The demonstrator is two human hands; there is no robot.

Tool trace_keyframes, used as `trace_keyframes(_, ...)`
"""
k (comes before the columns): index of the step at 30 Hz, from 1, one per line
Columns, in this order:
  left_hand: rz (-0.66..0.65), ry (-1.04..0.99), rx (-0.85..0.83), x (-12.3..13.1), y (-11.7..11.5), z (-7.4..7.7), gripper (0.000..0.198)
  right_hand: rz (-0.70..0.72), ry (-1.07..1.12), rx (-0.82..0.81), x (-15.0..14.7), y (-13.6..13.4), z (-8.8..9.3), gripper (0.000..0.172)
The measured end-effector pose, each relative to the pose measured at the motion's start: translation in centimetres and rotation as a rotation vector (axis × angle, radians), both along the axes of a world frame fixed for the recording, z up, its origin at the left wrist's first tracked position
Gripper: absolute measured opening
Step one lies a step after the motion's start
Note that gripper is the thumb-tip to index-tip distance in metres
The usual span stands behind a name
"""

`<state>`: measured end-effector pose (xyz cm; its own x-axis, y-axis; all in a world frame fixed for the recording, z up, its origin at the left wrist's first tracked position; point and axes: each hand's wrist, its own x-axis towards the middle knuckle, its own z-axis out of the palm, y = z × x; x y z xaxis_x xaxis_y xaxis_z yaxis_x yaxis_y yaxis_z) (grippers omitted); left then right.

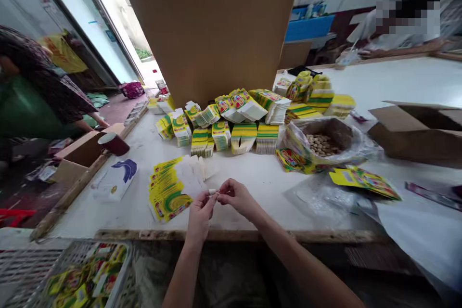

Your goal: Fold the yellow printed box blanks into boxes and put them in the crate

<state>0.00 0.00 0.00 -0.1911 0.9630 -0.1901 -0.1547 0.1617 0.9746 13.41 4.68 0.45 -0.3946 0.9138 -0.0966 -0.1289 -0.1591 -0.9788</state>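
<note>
One stubby whitish cylinder [212, 192] held in left hand [200, 208].

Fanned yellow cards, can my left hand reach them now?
Likely yes: the fanned yellow cards lie beside your left hand with nothing visible between, though it seems to hold a small white piece.

white table [249, 211]: yellow packets [244, 131] stacked mid-frame, cardboard box [407, 137] at far right, mug [117, 145], perhaps upright, at left.

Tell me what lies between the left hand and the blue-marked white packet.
In the head view, fanned yellow cards lie there on the tabletop.
</note>
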Motion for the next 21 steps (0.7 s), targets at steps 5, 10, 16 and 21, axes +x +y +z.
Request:
trace_keyframes(5, 0.002, 0.048, -0.003, -0.1, -0.2, 0.0, 0.055, 0.022, 0.01, 0.018, -0.1, 0.0, 0.1, 0.022)
trace_keyframes(10, -0.084, 0.208, 0.007, 0.5, 0.0, 0.4, 0.057, 0.044, 0.035, 0.006, 0.0, -0.3, 0.2, 0.017)
trace_keyframes(16, -0.112, 0.411, 0.046, 1.3, -0.1, 1.1, 0.036, 0.091, 0.063, -0.034, -0.3, -0.7, 0.2, 0.011)
trace_keyframes(21, -0.075, 0.495, 0.018, 1.4, -0.4, 1.0, 0.041, 0.066, 0.074, -0.07, -0.5, -1.0, 0.1, 0.007)
